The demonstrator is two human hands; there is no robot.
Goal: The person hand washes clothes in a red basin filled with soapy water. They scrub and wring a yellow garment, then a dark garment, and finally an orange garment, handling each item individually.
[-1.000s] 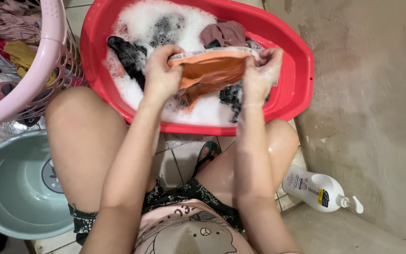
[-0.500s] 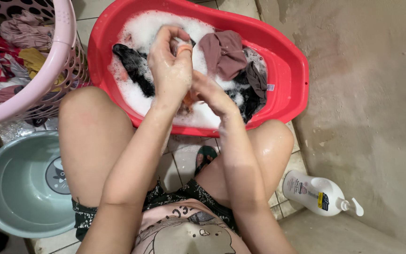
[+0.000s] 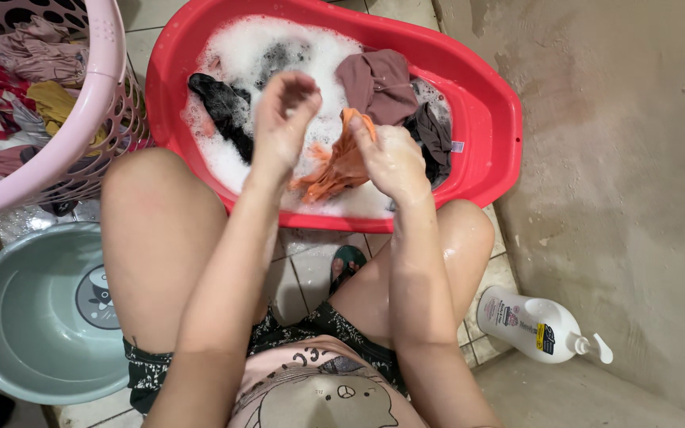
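Two soapy hands over red wash basin, orange garment in right hand

Two hands work above a red plastic basin [image 3: 485,103] full of suds, head view. Right hand [image 3: 394,162] is closed around an orange garment [image 3: 334,170], fingers clamped on the bunched upper end; the rest of the cloth hangs down toward 7 o'clock onto the foam, near the basin's front rim. Left hand [image 3: 283,119] sits just beside it at 9 o'clock, fingers loosely curled and apart, holding nothing that shows; whether its fingertips touch the orange cloth, cannot tell. Both hands wet and soapy.

Inside the basin: black garment [image 3: 220,103] at 9 o'clock of the left hand, partly sunk in foam; mauve garment [image 3: 378,83] at 12 o'clock of the right hand, lying on top of the suds; dark grey cloth [image 3: 434,135] just at 3 o'clock of the right hand, against the basin wall.

Pink laundry basket [image 3: 81,103] at far 9 o'clock, touching the basin's left side, holds mixed coloured clothes. Grey-green round tub [image 3: 9,317] on the tiled floor at 7 o'clock, beside the person's left knee. White pump bottle [image 3: 529,321] lies on its side at 5 o'clock, near the wall. Green sandal [image 3: 348,261] shows between the knees, below the basin rim.
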